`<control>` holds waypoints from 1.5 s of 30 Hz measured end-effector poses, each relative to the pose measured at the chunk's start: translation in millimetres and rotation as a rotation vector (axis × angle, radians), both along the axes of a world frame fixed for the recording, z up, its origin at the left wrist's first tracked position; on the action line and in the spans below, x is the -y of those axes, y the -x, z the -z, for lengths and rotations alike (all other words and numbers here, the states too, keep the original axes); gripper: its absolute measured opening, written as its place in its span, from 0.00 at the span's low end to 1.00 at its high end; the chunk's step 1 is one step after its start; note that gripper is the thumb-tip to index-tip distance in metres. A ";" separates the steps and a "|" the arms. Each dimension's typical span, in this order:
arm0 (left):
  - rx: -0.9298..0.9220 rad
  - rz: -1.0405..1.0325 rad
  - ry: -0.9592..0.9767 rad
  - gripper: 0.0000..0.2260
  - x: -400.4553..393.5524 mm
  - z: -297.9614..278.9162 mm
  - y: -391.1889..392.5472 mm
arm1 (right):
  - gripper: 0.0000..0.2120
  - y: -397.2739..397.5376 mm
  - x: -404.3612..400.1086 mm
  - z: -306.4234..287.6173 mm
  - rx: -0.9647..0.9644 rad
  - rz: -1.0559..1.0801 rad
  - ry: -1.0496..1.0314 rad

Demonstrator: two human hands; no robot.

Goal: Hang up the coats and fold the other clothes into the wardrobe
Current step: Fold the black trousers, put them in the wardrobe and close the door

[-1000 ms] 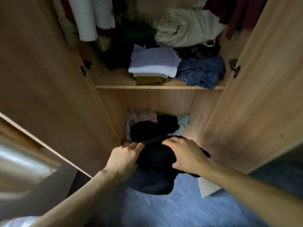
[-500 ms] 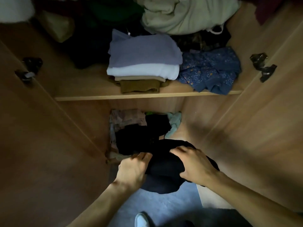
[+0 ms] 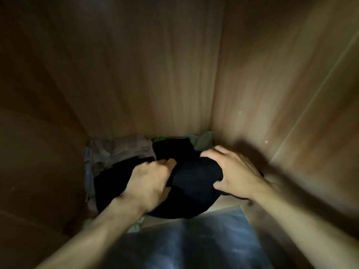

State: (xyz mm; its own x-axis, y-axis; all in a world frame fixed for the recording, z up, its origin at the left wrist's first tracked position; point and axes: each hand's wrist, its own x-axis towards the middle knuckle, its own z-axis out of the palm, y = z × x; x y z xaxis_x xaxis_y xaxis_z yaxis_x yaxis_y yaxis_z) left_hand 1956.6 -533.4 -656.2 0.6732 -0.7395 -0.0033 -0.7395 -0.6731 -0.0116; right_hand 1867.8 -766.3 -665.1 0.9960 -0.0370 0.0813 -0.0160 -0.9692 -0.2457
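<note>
- You are holding a folded black garment (image 3: 194,177) with both hands at the bottom of the wardrobe (image 3: 174,74), low over the floor of the lower compartment.
- Your left hand (image 3: 149,181) is curling its fingers round the garment's left edge, gripping the cloth; your right hand (image 3: 233,171) is lying over its right side, thumb tucked under the near edge, so it is grasping the bundle too.
- Compared with a second ago, you are now reaching much deeper: the upper shelf and its stacks are no longer showing, and only the wooden walls and the bottom pile are filling the view.
- The garment, which was hanging out over the blue floor (image 3: 194,239) in front of the wardrobe, is now mostly inside, lying over another dark piece (image 3: 172,150) and beside the pale crumpled clothes (image 3: 120,150) at the left. Its near edge is still overhanging the front lip.
- A green scrap (image 3: 159,139) and a light grey-green item (image 3: 204,139) are peeking out at the back.
- To my eye this is meaning the placing step is nearly done: you are needing only to push the bundle a little further in and let go.
- Watch that the fold is not slipping open as your hands are coming away; blur is hiding the finer detail of the fingers.
</note>
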 end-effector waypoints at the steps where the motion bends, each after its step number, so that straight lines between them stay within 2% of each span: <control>1: 0.008 0.013 0.012 0.24 4.3 20.2 -5.2 | 0.37 -4.8 5.1 21.6 0.020 -0.003 -0.010; 6: 0.043 0.055 0.077 0.16 18.3 78.3 -23.4 | 0.35 -17.0 18.8 78.5 0.043 -0.011 -0.043; 17: -0.171 0.006 0.096 0.15 28.0 100.2 -44.1 | 0.29 -35.4 28.5 87.1 -0.151 -0.031 -0.176; 20: -0.119 -0.009 0.132 0.18 49.1 91.3 -67.6 | 0.31 -51.6 45.4 81.7 -0.072 0.016 -0.203; 23: 0.010 -0.005 0.201 0.15 69.7 71.9 -90.4 | 0.32 -68.6 61.0 61.1 0.058 0.061 -0.190; 27: 0.246 0.036 0.300 0.21 86.3 63.0 -108.1 | 0.34 -90.2 68.9 49.7 0.320 0.149 0.030; 30: 0.276 0.028 0.353 0.27 91.4 92.1 -114.0 | 0.37 -97.2 70.3 76.6 0.453 0.134 0.123; 33: 0.261 0.016 0.347 0.29 95.3 151.6 -114.1 | 0.40 -97.1 77.1 139.4 0.504 0.109 0.118; 35: 0.213 0.016 0.250 0.32 98.7 205.6 -109.1 | 0.42 -94.4 80.9 196.2 0.443 0.126 0.131; 36: 0.161 0.013 0.163 0.33 98.6 235.9 -104.3 | 0.42 -91.0 80.8 226.5 0.340 0.132 0.143; 39: -0.130 0.036 -0.175 0.36 85.7 324.2 -82.5 | 0.43 -71.4 75.3 310.6 -0.135 0.146 0.107; 41: -0.274 0.062 -0.335 0.40 71.4 364.3 -69.4 | 0.47 -56.4 70.9 348.9 -0.361 0.154 0.033; 45: -0.282 0.042 -0.314 0.39 61.4 385.6 -62.4 | 0.50 -46.8 65.9 367.8 -0.382 0.133 0.033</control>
